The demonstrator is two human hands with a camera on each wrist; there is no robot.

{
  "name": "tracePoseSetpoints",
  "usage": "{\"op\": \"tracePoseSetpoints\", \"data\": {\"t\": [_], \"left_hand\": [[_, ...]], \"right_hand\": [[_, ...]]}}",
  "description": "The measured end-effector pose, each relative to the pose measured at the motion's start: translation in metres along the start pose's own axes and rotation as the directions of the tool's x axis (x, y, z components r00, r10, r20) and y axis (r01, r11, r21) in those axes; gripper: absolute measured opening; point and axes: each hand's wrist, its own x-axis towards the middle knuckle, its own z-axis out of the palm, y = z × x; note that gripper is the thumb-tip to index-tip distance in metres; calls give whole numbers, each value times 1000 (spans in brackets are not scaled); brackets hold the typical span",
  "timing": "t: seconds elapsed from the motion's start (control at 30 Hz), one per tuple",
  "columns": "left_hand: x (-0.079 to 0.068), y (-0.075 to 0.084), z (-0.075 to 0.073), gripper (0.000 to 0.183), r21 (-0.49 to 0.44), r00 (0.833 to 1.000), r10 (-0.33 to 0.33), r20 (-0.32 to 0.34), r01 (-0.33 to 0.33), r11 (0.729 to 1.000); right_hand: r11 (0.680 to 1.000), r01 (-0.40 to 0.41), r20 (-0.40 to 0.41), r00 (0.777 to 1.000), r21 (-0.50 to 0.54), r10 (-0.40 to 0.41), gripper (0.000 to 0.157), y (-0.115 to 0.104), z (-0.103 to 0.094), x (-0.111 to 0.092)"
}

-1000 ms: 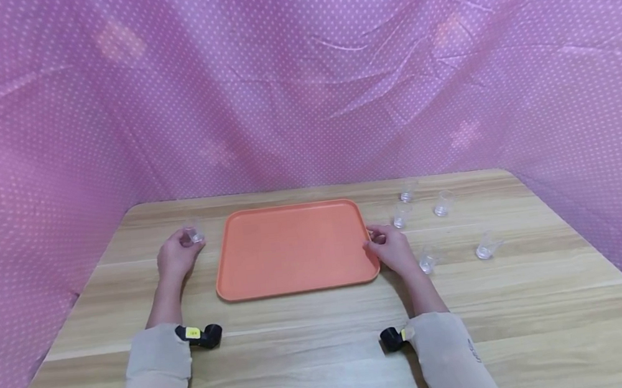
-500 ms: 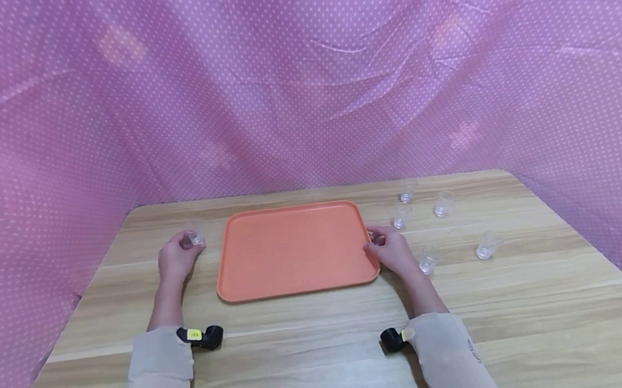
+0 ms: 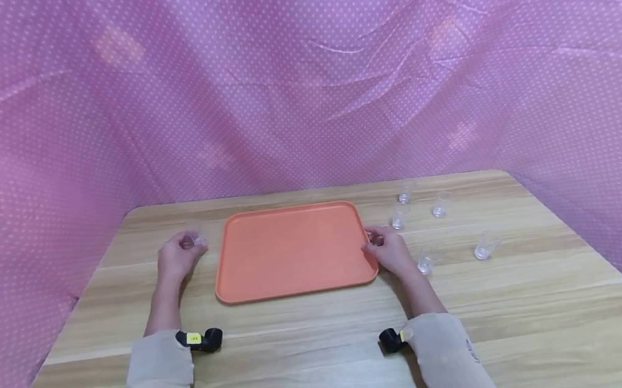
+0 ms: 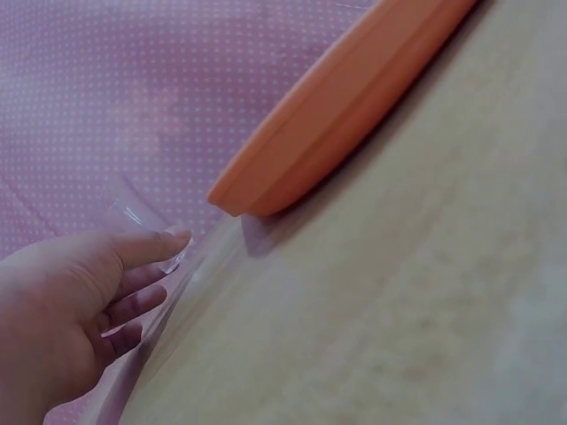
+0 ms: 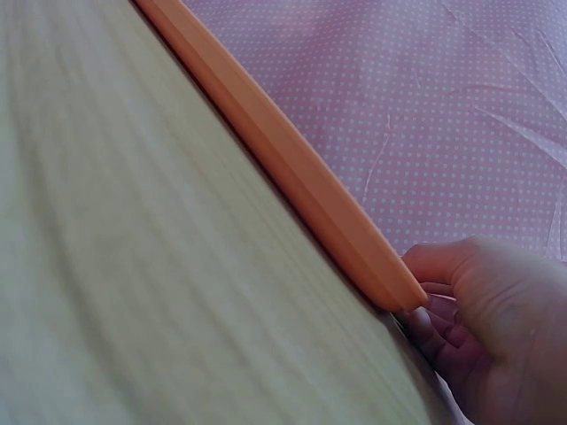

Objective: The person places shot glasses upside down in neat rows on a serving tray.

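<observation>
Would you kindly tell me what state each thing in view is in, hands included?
Tray: flat on the table.
Left hand: pinching a glass.
Right hand: gripping the tray's right edge.
Pinched glass: contact with table unclear.
Five other glasses: standing upright.
Curtain: hanging, creased.

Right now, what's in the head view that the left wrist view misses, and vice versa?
Head only: the right hand pinching the right edge of the flat, rectangular orange tray, the tray's upper face, five small transparent cups to its right, beige sleeves and black wrist cameras.

Left wrist only: a close, low look at the tray's outer wall.

Both: the left hand pinching a small transparent cup, the tray, pale wood-grain table and pink, white-dotted fabric.
</observation>
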Motion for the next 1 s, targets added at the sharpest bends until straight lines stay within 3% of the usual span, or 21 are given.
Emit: {"op": "tracePoseSetpoints", "data": {"t": [0.2,0.4,0.63,1.0], "left_hand": [[2,3,-2,39,-38,999,43,-1,-43,998],[0,16,-9,38,-23,995,102,11,-102,995],[-6,39,-13,44,-55,990,104,97,-99,994],[-11,60,-8,46,-65,982,136,130,-129,990]], "right_hand": [[1000,-10,4,1000,4,10,40,-1,-1,0],[1000,-21,11,1000,1,21,40,-4,-2,-1],[1000,-20,15,1000,-1,20,40,-4,-2,-1],[1000,-17,19,1000,27,16,41,-6,-3,-2]]}}
